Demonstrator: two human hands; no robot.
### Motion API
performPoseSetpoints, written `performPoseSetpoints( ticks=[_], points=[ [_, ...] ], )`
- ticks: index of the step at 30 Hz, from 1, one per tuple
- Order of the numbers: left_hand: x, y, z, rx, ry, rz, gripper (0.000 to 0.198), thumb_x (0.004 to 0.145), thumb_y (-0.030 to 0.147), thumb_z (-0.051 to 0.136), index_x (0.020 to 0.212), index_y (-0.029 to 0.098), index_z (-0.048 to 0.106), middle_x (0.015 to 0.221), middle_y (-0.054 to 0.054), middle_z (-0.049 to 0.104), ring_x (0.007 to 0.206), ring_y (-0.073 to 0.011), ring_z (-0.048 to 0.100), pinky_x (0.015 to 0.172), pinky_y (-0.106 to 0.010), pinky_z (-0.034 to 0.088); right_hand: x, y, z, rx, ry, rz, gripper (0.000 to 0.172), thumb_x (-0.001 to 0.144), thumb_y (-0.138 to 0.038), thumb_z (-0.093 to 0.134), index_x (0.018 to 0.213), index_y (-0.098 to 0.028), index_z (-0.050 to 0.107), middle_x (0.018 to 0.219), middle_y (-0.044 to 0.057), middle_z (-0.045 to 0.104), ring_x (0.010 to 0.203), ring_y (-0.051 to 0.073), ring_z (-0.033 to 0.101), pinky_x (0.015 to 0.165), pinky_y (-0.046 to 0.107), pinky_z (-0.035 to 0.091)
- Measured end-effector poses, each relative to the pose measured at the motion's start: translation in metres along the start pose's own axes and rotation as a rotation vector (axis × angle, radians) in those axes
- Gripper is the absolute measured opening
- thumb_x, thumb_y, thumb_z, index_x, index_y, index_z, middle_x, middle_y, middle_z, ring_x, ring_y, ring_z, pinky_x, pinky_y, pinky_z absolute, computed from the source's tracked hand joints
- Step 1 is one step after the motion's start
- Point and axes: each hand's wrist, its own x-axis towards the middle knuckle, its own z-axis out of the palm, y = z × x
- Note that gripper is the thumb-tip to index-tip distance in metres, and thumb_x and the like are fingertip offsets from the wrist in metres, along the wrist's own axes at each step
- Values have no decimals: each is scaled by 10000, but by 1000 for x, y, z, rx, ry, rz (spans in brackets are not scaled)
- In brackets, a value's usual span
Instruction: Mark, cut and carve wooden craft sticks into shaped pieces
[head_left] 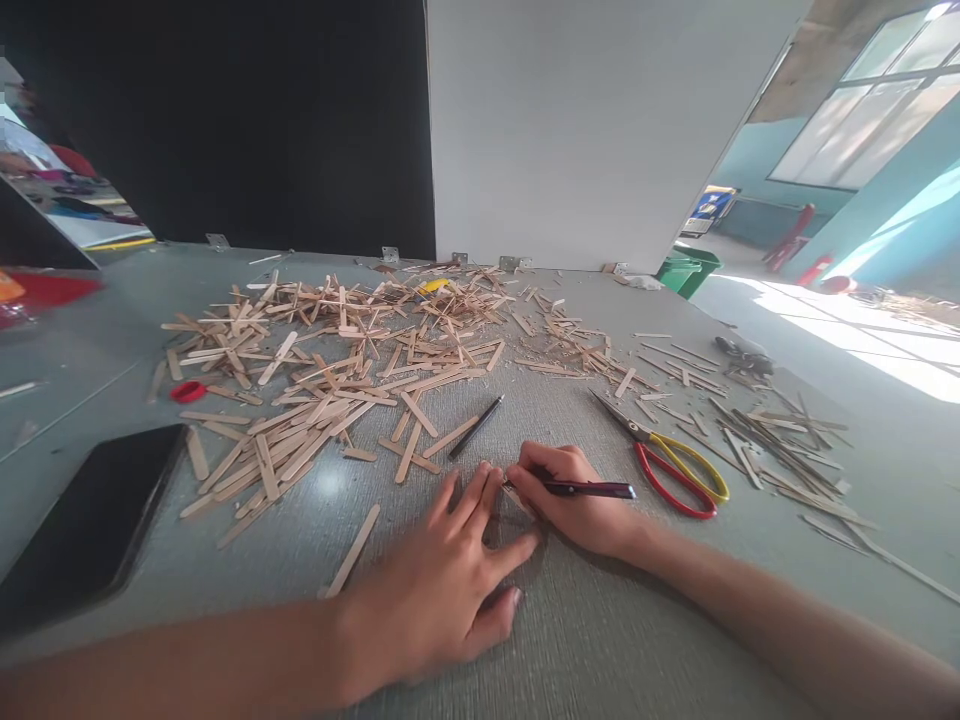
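My right hand [574, 495] is closed around a dark pen [592, 489], its tip down by my left fingertips. My left hand [457, 570] lies palm down on the table with its fingers stretched out. A small light wooden piece [516, 497] shows partly between the two hands; the rest of it is hidden. Just beyond my left fingers lies another dark pen [477, 428]. To the right of my right hand are scissors [675, 465] with one red and one yellow handle, blades pointing away. One loose wooden stick [354, 550] rests left of my left hand.
A wide heap of wooden sticks [300, 430] covers the table's middle and back left. A black phone [94, 525] and a red ring [188, 391] lie at left. Cut strips [787, 450] are scattered at right. A black and grey partition [570, 130] stands behind.
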Motion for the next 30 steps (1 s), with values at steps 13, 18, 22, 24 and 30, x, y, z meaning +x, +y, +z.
performPoseSetpoints(
  ticks=[13,18,22,24,30],
  points=[
    [5,0,-4,-11,-50,-20,561,973,346,575,1516,216,518,1556,-312,468,1471,-522,371,1113,-731,395,1,1,2,-74,-3,-56,414,1032,-334,506,659,-239,356,552,-85,359,522,106,299,506,261,261],
    [5,3,-9,-39,-83,-58,544,940,296,613,1480,242,572,1576,-298,449,1473,-534,347,1116,-734,391,-1,1,0,-80,-41,-84,408,1046,-320,507,679,-239,347,570,-86,343,530,107,272,507,265,249],
    [3,3,-9,-55,-78,-73,544,948,294,602,1490,262,564,1599,-280,426,1487,-519,334,1120,-740,380,-1,0,0,-82,-42,-93,422,1050,-321,494,674,-240,321,566,-87,329,529,105,261,506,266,246],
    [3,3,-10,-58,-73,-70,543,956,301,592,1497,268,556,1599,-283,424,1489,-518,332,1110,-755,377,-2,-1,1,-91,-42,-93,428,1054,-323,484,673,-241,309,562,-89,321,525,104,252,505,267,244],
    [4,4,-11,-43,-72,-63,536,952,287,596,1487,249,569,1564,-312,456,1469,-528,367,1081,-766,397,-3,-2,0,-91,-41,-94,419,1051,-305,473,671,-243,308,547,-91,310,510,101,246,497,272,236]
  ],
)
